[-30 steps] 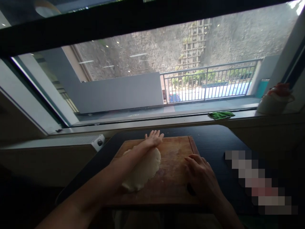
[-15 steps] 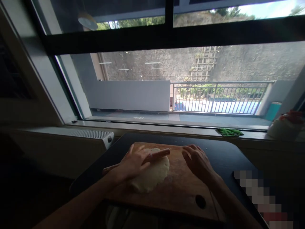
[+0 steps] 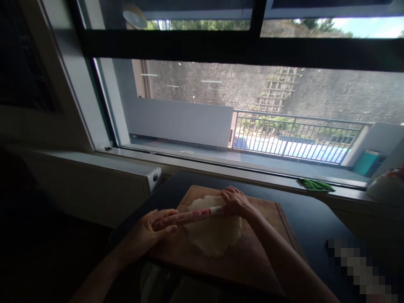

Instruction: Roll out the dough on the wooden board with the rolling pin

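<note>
A flattened pale sheet of dough (image 3: 214, 235) lies on a wooden board (image 3: 259, 261). Across its upper part rests a rolling pin (image 3: 192, 216) with a printed label, tilted up toward the right. My left hand (image 3: 154, 227) grips the pin's left end, thumb below and fingers above. At the other end, my right hand (image 3: 236, 202) is wrapped over the pin near the dough's upper right edge.
The board lies on a dark table (image 3: 309, 214) before a window. On the sill (image 3: 268, 179) is a green cloth (image 3: 315, 185), with a white container (image 3: 386, 187) at the right. A radiator (image 3: 126, 176) stands at the left.
My left hand has moved to the pin's left end. My right hand has come in from the board's right side and taken hold of the other end. The view has shifted and tilted.
</note>
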A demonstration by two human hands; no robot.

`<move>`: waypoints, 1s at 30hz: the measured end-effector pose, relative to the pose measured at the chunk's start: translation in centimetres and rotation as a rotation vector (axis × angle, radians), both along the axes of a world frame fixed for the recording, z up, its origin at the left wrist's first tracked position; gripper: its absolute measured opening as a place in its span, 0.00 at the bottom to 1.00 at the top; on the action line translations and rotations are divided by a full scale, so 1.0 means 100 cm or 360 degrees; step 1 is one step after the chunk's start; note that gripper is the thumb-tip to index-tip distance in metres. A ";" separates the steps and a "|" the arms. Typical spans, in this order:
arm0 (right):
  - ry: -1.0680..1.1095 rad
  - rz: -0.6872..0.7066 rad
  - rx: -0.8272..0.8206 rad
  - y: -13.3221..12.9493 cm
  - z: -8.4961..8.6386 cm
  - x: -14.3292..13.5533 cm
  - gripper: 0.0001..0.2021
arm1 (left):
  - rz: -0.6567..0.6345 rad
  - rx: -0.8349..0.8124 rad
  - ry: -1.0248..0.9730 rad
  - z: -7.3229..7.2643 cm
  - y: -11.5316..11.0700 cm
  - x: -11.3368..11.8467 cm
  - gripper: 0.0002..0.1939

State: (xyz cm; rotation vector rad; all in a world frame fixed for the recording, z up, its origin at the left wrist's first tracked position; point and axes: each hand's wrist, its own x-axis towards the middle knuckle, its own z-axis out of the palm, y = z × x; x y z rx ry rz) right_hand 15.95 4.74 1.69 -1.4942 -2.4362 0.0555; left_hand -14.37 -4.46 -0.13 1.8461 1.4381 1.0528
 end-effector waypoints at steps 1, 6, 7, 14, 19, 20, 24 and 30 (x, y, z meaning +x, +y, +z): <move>-0.0008 0.0011 0.0016 -0.008 -0.002 0.003 0.18 | 0.0026 -0.0024 -0.0189 -0.007 0.001 0.000 0.24; -0.0039 -0.0025 0.0028 -0.003 -0.005 0.003 0.21 | 0.0333 0.0035 -0.0658 -0.025 0.012 0.008 0.23; -0.0044 -0.0033 0.0019 0.008 -0.004 0.000 0.20 | 0.0369 0.0075 -0.0686 -0.025 0.014 0.009 0.22; -0.0021 0.0025 -0.0017 0.038 0.003 -0.006 0.15 | 0.0385 0.0167 -0.0631 -0.024 0.013 0.012 0.18; 0.0009 0.0019 -0.0007 -0.033 -0.014 0.021 0.21 | 0.0264 0.0086 -0.0702 -0.019 0.010 0.019 0.22; 0.0016 0.0002 0.0007 -0.046 -0.016 0.024 0.21 | 0.0229 0.0106 -0.0743 -0.017 0.011 0.020 0.24; 0.0019 -0.0148 0.0008 -0.057 -0.020 0.019 0.23 | 0.0158 0.0166 -0.1004 -0.011 0.022 0.025 0.33; 0.0011 -0.0247 -0.0165 0.015 -0.003 0.000 0.25 | 0.0353 0.0105 -0.0864 -0.026 0.038 0.021 0.26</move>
